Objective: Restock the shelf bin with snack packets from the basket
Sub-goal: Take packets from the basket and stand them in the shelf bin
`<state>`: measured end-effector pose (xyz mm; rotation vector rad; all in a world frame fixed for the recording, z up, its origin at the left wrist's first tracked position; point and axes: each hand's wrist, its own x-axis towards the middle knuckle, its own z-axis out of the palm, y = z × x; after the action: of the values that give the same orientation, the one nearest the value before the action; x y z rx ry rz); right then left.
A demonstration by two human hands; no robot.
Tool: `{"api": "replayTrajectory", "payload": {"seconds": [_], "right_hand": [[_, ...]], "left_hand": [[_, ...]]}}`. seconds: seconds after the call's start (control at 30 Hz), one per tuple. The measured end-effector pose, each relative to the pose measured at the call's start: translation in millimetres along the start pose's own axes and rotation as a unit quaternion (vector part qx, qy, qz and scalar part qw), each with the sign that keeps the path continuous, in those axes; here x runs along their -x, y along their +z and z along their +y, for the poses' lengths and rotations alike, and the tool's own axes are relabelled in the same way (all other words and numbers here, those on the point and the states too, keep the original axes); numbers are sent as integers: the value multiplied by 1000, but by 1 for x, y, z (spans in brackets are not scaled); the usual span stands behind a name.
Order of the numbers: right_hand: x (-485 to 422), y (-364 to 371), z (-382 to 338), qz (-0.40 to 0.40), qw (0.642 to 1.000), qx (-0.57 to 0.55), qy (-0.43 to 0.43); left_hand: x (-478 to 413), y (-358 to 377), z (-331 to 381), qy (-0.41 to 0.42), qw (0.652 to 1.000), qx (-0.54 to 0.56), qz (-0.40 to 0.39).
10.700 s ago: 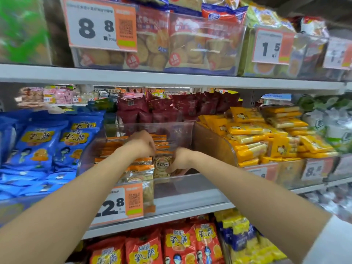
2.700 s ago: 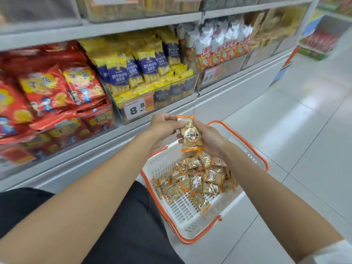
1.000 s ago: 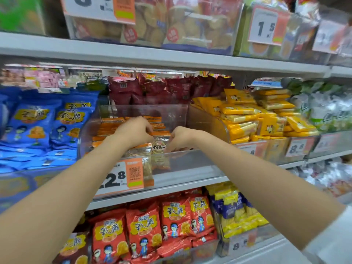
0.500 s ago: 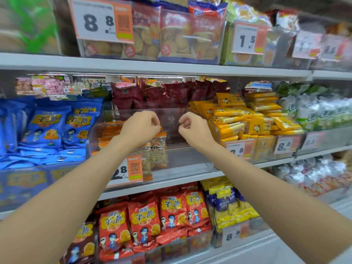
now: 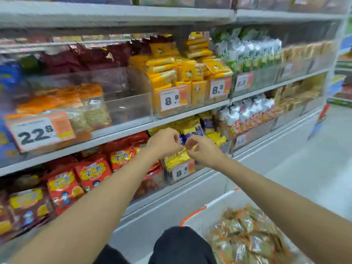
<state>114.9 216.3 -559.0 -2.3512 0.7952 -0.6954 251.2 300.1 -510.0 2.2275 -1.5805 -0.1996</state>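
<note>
Open room: the right half of the clear shelf bin (image 5: 125, 103) is bare; orange-topped snack packets (image 5: 57, 100) fill its left, behind a 22.8 price tag (image 5: 40, 130).
Edges: the bin's right wall stands against a bin of yellow packets (image 5: 167, 73).
Floor: pale tiles (image 5: 304, 168) lie open to the right.
Basket: white basket with an orange rim (image 5: 192, 214), low right, holding more snack packets (image 5: 247, 231).
Hands: left hand (image 5: 163, 143) and right hand (image 5: 204, 152) are close together below the bin's shelf, fingers curled to the thumbs, nothing plainly held.
</note>
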Motion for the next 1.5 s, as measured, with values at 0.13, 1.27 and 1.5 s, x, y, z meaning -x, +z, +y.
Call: {"api": "replayTrajectory", "payload": {"seconds": [0.13,1.27,1.5], "right_hand": [[49,9,79,-65,993,-7,95],[213,239,396,-300,858,288,301],[207,198,380,-55,820,-157,548]], "left_hand": [[3,91,19,-40,965,160,-203],[-24,376,-63,-343,810,266,-395],[-23,370,-40,-309,819,268,-402]]}}
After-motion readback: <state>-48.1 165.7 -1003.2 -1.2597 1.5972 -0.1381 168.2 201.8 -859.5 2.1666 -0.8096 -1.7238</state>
